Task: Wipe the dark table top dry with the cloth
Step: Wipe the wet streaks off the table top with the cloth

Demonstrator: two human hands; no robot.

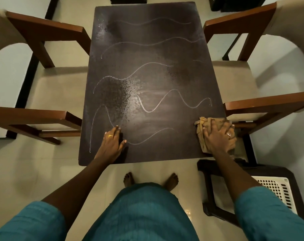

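A head-worn camera looked straight down on a dark rectangular counter (pixel 165 49) that filled the middle of the frame, with the person's teal clothing and bare feet at the bottom. Wooden chairs with pale seats stood on both sides, one at the left (pixel 48 87) and one at the right (pixel 248 75), and a dark plastic stool (pixel 217 188) sat at the lower right beside a white perforated basket (pixel 278 190).

The right hand (pixel 219 136) pressed flat on a crumpled tan cloth (pixel 202 126) at the counter's lower right corner, its grip bunched down onto the fabric. The left hand (pixel 113 143) rested on the surface near the lower left, its grip apart, fingers spread and holding nothing, seemingly bracing.

Pale wavy streaks (pixel 158 108) crossed the surface in several rows, and speckled droplets (pixel 128 91) glistened left of center; the far end was dim, so it was hard to say whether it was wet.

The wiping step looked under way, with much left to do. The next move would call for sweeping the cloth leftward across the near edge, then working upward over the droplet patch.
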